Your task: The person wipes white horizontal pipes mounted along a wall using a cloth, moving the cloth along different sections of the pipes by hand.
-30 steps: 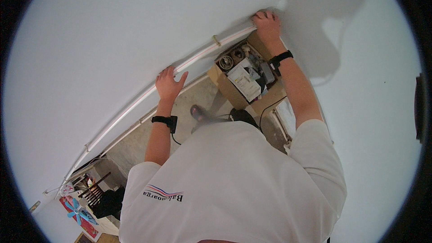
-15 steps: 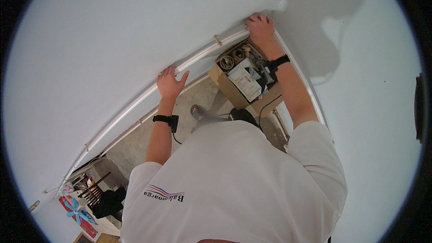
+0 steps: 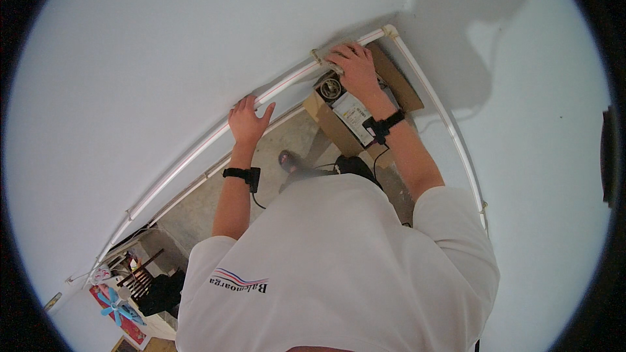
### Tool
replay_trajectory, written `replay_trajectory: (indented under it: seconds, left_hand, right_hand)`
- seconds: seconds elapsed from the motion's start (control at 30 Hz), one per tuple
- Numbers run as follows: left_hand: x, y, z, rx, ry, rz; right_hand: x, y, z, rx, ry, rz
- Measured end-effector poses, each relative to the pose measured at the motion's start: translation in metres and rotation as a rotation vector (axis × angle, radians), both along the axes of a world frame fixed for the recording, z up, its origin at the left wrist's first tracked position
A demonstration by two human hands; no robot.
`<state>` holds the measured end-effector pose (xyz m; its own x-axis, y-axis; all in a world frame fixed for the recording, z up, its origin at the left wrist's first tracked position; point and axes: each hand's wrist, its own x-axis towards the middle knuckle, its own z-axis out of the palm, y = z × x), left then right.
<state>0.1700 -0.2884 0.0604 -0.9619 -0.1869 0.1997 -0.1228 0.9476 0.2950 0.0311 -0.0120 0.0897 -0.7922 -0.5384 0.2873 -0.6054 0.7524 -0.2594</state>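
1. White with a thin red line, the pipe (image 3: 287,83) runs slantwise along the pale wall (image 3: 163,78), from the lower left up to a corner elbow (image 3: 390,30).
2. My left grip (image 3: 246,122) rests on the pipe near its middle, fingers laid over the top and thumb spread wide to the right, apart from them.
3. My right grip (image 3: 354,68) is farther up the same pipe, fingers bent over it between a small clip (image 3: 316,57) and the elbow; the clip is just beside my fingertips. The thumb is hidden, so I cannot tell how tightly it closes.
4. From the elbow, another white pipe (image 3: 443,109) comes down the right side, outside my right forearm.
5. Below my right grip is an open cardboard box (image 3: 324,117), holding a ring-shaped roll (image 3: 330,88) and a white packet (image 3: 354,116).
6. I wear a black strap on each wrist, left (image 3: 238,173) and right (image 3: 386,125), each with a cable.
7. Beneath me, a foot (image 3: 287,160) shows on the grey floor (image 3: 270,146), left of the box.
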Motion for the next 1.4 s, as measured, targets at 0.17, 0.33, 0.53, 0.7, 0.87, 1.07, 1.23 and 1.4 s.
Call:
replay_trajectory:
  seconds: [0.17, 0.33, 0.53, 0.7, 0.87, 1.07, 1.23, 1.4]
  left_hand:
    - [-0.001, -0.001, -0.001, -0.013, -0.017, 0.0]
    - [0.004, -0.004, -0.006, -0.047, 0.027, 0.009]
    - [-0.004, 0.002, -0.004, -0.041, 0.022, -0.015]
    - [-0.001, -0.002, -0.007, -0.083, 0.049, -0.012]
    - [-0.001, -0.002, -0.007, -0.073, 0.06, -0.002]
    - [0.001, -0.004, -0.008, -0.075, 0.043, 0.0]
    - [-0.001, 0.0, -0.004, -0.053, 0.01, -0.007]
    - [-0.004, 0.002, -0.002, -0.057, 0.013, -0.018]
  right_hand:
    - [0.009, 0.05, -0.03, -0.152, -0.19, -0.007]
    - [0.003, 0.075, -0.047, -0.506, -0.653, -0.482]
    - [-0.055, 0.109, -0.125, -1.702, -0.966, -0.711]
    - [-0.079, 0.095, -0.119, -1.953, -1.236, -0.546]
    - [-0.085, 0.081, -0.112, -1.931, -1.323, -0.594]
    - [-0.076, 0.069, -0.108, -1.972, -1.435, -0.505]
    - [-0.071, 0.07, -0.119, -1.986, -1.49, -0.46]
    - [-0.065, 0.06, -0.128, -1.863, -1.432, -0.331]
